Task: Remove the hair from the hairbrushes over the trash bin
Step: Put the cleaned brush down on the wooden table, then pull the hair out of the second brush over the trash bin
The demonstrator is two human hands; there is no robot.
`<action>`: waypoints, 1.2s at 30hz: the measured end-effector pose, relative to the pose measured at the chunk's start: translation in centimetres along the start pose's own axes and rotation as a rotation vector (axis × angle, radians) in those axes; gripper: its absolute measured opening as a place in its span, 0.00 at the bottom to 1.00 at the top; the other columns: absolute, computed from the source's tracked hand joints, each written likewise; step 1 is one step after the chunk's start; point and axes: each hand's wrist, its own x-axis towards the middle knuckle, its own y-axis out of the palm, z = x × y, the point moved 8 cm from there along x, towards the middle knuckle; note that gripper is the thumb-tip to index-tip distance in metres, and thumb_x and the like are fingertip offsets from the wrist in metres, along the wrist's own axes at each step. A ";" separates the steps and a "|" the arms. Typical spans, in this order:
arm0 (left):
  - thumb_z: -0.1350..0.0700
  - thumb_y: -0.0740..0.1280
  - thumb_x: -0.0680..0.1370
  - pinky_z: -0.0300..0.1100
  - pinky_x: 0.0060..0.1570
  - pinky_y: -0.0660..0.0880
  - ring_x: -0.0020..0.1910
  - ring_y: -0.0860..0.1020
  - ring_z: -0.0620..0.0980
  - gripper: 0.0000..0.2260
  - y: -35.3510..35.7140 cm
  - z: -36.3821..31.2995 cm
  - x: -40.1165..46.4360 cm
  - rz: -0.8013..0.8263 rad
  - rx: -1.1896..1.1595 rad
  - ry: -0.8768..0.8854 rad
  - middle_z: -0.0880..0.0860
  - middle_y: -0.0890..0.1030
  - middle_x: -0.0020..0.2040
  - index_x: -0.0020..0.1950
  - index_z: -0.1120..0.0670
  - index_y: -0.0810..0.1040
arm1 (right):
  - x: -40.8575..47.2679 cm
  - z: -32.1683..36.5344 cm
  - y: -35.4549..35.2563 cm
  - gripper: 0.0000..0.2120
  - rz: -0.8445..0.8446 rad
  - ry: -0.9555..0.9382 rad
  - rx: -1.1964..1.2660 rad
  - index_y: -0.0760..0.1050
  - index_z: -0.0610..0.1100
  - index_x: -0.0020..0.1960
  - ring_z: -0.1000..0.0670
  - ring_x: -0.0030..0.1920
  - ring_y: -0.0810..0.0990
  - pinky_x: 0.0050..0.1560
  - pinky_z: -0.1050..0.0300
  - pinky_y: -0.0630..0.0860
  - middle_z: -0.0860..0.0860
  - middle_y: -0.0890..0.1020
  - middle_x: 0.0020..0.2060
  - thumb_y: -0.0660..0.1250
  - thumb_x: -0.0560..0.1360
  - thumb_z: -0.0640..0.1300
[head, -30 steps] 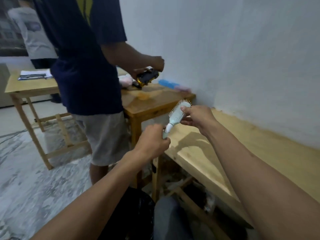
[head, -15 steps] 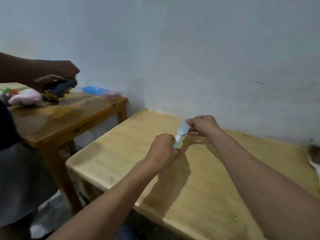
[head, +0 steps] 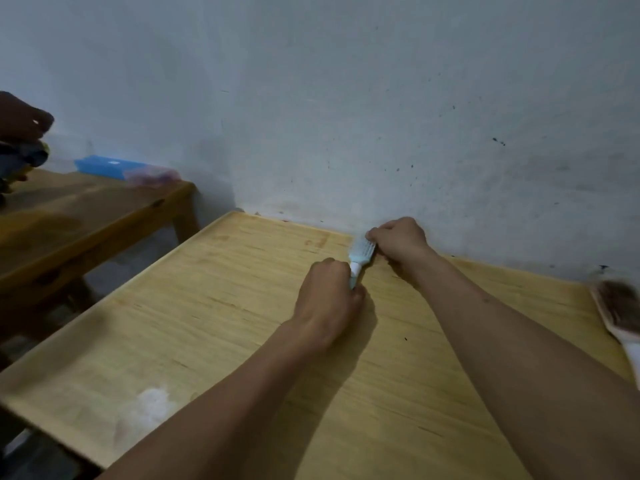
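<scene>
The brush (head: 361, 255), left hand (head: 327, 299) gripping its handle and right hand (head: 398, 239) pinching its head, has moved from above the bin to low over the desk (head: 207, 306), likely being set down, cleaned.

Plain home room: scuffed whitewashed wall (head: 381, 98), bare wooden tables (head: 207, 323) (one darker, cluttered).

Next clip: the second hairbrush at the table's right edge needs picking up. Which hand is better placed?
Probably the right hand: it is nearer that hair-filled brush, while the left hand grips the light blue brush by its handle.
</scene>
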 end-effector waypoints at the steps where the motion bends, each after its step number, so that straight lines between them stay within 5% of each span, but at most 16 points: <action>1: 0.55 0.66 0.80 0.42 0.37 0.62 0.41 0.73 0.53 0.09 0.0 -0.3 0.2 -0.006 0.016 0.019 0.52 0.72 0.40 0.52 0.61 0.82 | 0.3 0.0 0.1 0.11 -0.001 0.000 -0.007 0.86 0.39 0.54 0.45 0.43 0.84 0.39 0.53 0.79 0.43 0.87 0.47 0.75 0.75 0.45; 8: 0.54 0.68 0.80 0.40 0.34 0.64 0.40 0.73 0.50 0.09 0.5 -0.3 0.7 -0.014 -0.018 0.027 0.53 0.77 0.43 0.52 0.60 0.81 | 0.4 -0.3 -0.1 0.14 0.016 0.001 -0.028 0.85 0.39 0.57 0.49 0.37 0.80 0.33 0.59 0.73 0.44 0.87 0.50 0.75 0.77 0.47; 13: 0.48 0.69 0.79 0.46 0.49 0.76 0.53 0.76 0.54 0.18 0.7 -0.8 0.5 0.041 0.040 -0.011 0.57 0.80 0.59 0.64 0.58 0.77 | -1.2 -0.1 -2.0 0.18 0.080 0.019 0.045 0.83 0.32 0.56 0.46 0.38 0.77 0.39 0.53 0.76 0.43 0.81 0.40 0.74 0.78 0.48; 17: 0.41 0.67 0.78 0.51 0.61 0.71 0.63 0.70 0.59 0.27 0.4 -3.8 -0.4 -0.036 0.198 0.014 0.58 0.76 0.64 0.69 0.57 0.73 | -2.5 1.2 -7.6 0.19 0.047 -0.053 -0.112 0.82 0.33 0.60 0.42 0.49 0.87 0.53 0.45 0.86 0.40 0.86 0.53 0.73 0.78 0.48; 22: 0.38 0.67 0.77 0.54 0.59 0.73 0.63 0.73 0.59 0.27 4.1 -11.4 -2.4 0.066 0.074 0.123 0.59 0.79 0.62 0.64 0.58 0.78 | -3.7 0.5 -17.1 0.19 -0.117 -0.057 -0.359 0.82 0.32 0.59 0.38 0.50 0.87 0.56 0.41 0.85 0.38 0.86 0.53 0.72 0.78 0.46; 24: 0.36 0.67 0.77 0.53 0.55 0.76 0.60 0.75 0.58 0.27 6.2 -14.4 -3.2 0.130 0.017 0.156 0.58 0.80 0.60 0.62 0.58 0.78 | -4.4 -0.6 -20.6 0.13 -0.185 -0.022 -0.514 0.83 0.35 0.49 0.39 0.44 0.86 0.46 0.47 0.85 0.42 0.85 0.44 0.71 0.77 0.47; 26: 0.34 0.66 0.76 0.51 0.50 0.77 0.56 0.77 0.58 0.28 8.6 -17.9 -4.3 0.196 -0.042 0.190 0.58 0.80 0.57 0.59 0.59 0.79 | -5.7 -2.6 -24.5 0.13 -0.244 0.043 -0.639 0.74 0.40 0.39 0.41 0.40 0.81 0.37 0.55 0.75 0.45 0.79 0.38 0.70 0.76 0.48; 31: 0.35 0.67 0.76 0.47 0.42 0.69 0.54 0.78 0.59 0.27 13.2 -24.9 -6.9 0.377 -0.086 0.248 0.59 0.79 0.55 0.55 0.59 0.78 | -8.2 -9.1 -29.8 0.22 -0.220 0.234 -0.740 0.75 0.39 0.47 0.38 0.55 0.82 0.50 0.49 0.81 0.40 0.82 0.52 0.71 0.74 0.59; 36: 0.49 0.70 0.78 0.51 0.51 0.78 0.55 0.79 0.59 0.17 14.8 -27.3 -8.4 0.510 -0.166 0.223 0.59 0.80 0.57 0.62 0.57 0.75 | -8.9 -12.0 -29.4 0.17 -0.121 0.308 -0.517 0.77 0.37 0.40 0.38 0.42 0.85 0.50 0.43 0.85 0.41 0.81 0.36 0.75 0.74 0.50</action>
